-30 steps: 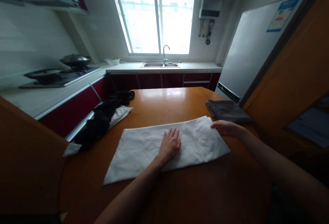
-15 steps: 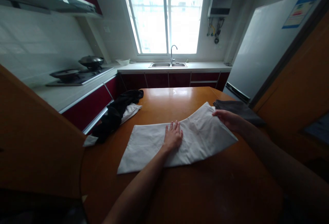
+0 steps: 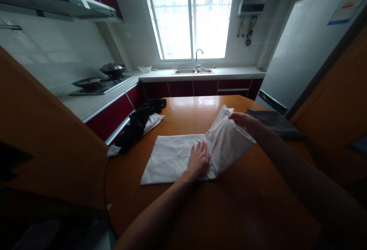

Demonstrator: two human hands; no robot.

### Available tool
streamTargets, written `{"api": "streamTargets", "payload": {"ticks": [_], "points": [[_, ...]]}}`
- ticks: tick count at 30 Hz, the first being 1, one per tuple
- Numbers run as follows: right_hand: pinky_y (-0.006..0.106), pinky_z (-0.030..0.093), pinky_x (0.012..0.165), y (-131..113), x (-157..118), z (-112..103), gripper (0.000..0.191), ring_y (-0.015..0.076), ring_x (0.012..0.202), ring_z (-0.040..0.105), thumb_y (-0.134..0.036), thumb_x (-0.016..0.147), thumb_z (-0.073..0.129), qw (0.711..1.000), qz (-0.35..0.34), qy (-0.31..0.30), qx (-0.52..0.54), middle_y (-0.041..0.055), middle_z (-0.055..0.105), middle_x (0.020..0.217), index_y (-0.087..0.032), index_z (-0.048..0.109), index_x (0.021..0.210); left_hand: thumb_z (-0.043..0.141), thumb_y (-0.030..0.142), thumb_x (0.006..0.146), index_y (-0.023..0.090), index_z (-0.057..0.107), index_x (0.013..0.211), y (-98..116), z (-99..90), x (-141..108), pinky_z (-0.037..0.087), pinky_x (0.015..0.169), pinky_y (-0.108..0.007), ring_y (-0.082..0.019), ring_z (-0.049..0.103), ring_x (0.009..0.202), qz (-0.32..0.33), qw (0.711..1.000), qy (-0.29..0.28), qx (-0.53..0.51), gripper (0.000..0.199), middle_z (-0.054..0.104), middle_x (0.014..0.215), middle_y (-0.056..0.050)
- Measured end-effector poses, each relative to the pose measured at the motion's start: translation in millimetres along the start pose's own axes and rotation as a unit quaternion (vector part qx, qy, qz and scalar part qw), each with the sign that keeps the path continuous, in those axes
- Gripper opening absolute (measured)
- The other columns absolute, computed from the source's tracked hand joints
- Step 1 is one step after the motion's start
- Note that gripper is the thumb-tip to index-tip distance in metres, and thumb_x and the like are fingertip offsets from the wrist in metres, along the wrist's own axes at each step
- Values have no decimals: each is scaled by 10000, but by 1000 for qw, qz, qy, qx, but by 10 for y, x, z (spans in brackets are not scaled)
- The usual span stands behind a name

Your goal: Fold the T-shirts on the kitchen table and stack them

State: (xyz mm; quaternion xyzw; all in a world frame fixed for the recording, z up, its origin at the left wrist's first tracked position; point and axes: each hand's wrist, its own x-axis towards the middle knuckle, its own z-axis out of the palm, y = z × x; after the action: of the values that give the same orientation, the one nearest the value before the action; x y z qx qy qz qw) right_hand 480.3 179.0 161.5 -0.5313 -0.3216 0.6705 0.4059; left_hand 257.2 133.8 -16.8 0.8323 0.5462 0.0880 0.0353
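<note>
A white folded cloth (image 3: 169, 158), maybe a garment, lies across the wooden table (image 3: 189, 118). Its left half is flat, while its right part rises off the tabletop at a slant. My left hand (image 3: 198, 159) presses on the middle of the cloth, palm down with fingers stretched out, just left of the bend. Near the raised right edge, my right hand (image 3: 245, 122) pinches the cloth and holds it up. The exact kind of garment cannot be made out.
Black and white clothes (image 3: 139, 124) lie heaped along the table's left edge. A dark grey folded cloth (image 3: 273, 123) rests at the right edge. Beyond the table are a counter with a sink (image 3: 185, 72), a stove with pans (image 3: 99, 85), and a fridge (image 3: 298, 51) on the right.
My right hand has lifted the right part of the white cloth higher and brought it leftward, making a sharper bend. My left hand stays pressed on the cloth. The view has shifted slightly.
</note>
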Motion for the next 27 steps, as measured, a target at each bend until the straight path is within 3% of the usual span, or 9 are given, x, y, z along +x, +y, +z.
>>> {"api": "streamTargets", "payload": {"ticks": [4,8,14,19,24,27], "points": [[236,478,459,-6,62,-3,93,140,450,547,-213,789,619,999,0,-8,-36,14,595,531,-227,557,721,298,236,984,69,323,1544,-63,-63,-91,191,1229,-486,-247,190,1525,-3,1000,13,7,585,287,1626,-120],[237,447,441,-45,94,-17,107,138,447,531,-260,799,616,997,-11,-37,-64,18,592,532,-227,562,714,312,244,982,73,367,1526,-101,-19,-167,204,1223,-491,-264,218,1517,5,1000,-16,2,573,294,1622,-129],[233,425,437,-69,44,100,122,127,422,499,-236,813,559,998,-16,-37,-57,14,572,502,-215,572,694,304,267,995,114,329,1552,-85,15,-208,185,1228,-497,-259,179,1527,13,1000,-13,8,578,268,1636,-101],[242,466,491,-99,4,119,120,138,447,522,-239,795,572,998,-3,-43,-47,20,582,513,-212,579,678,296,319,1008,102,323,1554,75,87,-193,168,1220,-547,-292,180,1525,13,1000,-25,0,588,261,1635,-113],[278,515,569,-202,-62,-7,148,171,508,577,-255,822,529,998,20,-44,-44,44,631,562,-195,617,719,258,319,1015,81,297,1558,282,134,-184,201,1217,-528,-283,181,1525,23,999,-18,-24,594,256,1637,-118],[269,502,541,-197,-105,-83,139,169,506,584,-249,828,541,998,15,-27,-49,46,645,574,-197,616,723,278,316,1007,85,300,1556,277,114,-154,221,1212,-522,-285,207,1518,25,999,-25,-29,596,264,1634,-126]]}}
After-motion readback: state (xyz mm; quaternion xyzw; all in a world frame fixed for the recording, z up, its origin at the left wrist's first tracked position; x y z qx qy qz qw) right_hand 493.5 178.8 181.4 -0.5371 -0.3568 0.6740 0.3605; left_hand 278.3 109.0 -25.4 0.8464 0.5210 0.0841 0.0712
